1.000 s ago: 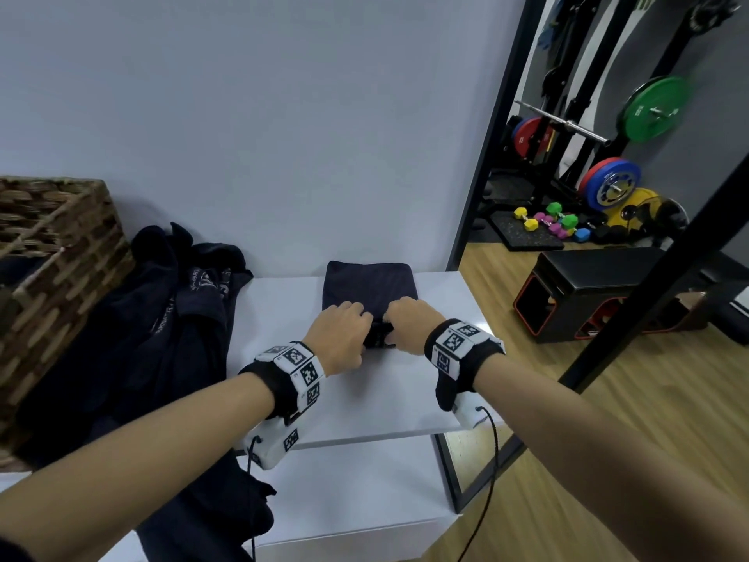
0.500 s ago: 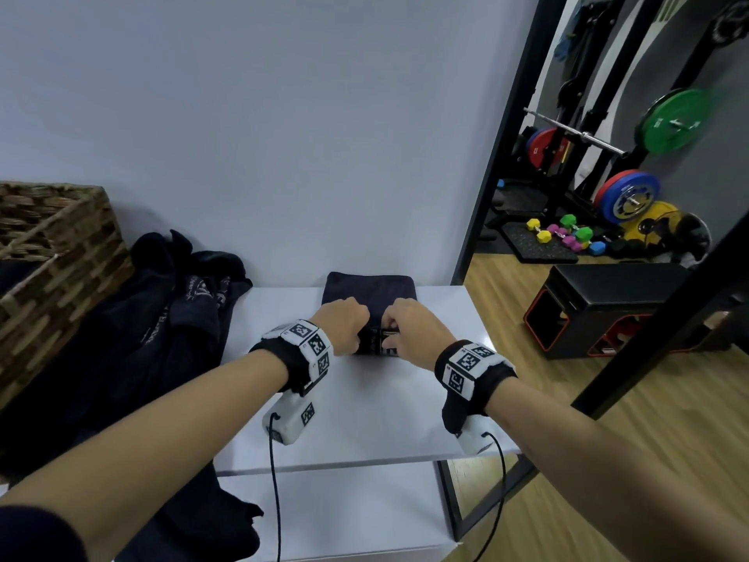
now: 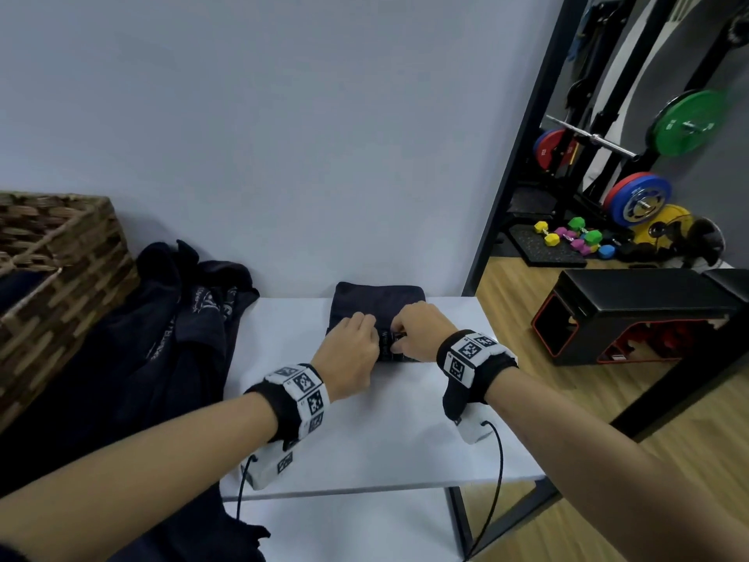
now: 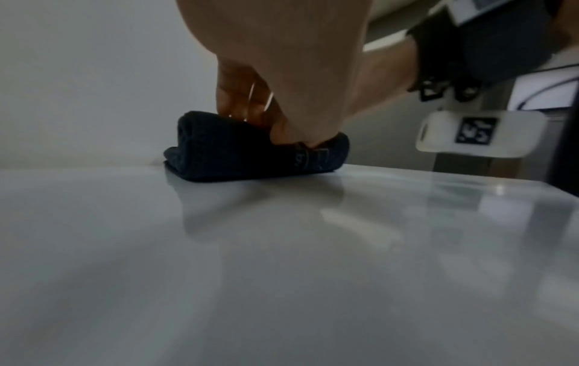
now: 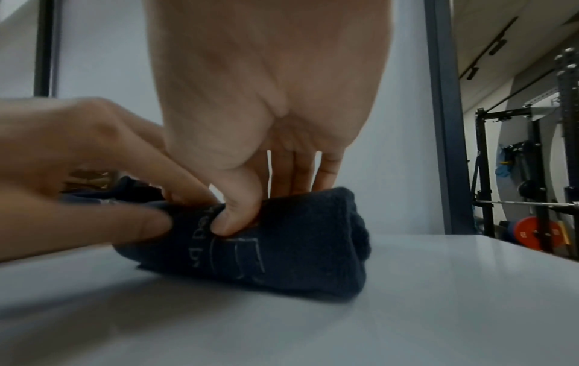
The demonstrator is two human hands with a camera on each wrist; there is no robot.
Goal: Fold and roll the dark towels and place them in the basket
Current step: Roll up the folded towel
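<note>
The dark towel (image 3: 377,306) lies on the white desk (image 3: 389,440) close to the back wall, its near end wound into a thick roll (image 5: 282,237) with pale lettering showing on the outer layer, the far part still flat toward the wall. Both hands are on the roll side by side. The left hand (image 3: 350,358) curls its fingers (image 4: 247,101) over the top of the roll and grips it. The right hand (image 3: 417,334) grips it too, thumb (image 5: 238,210) pressed into the near face and fingers over the top. A heap of more dark towels (image 3: 170,338) sits at the desk's left end, spilling over the front edge. Left of that stands the woven basket (image 3: 69,277).
</note>
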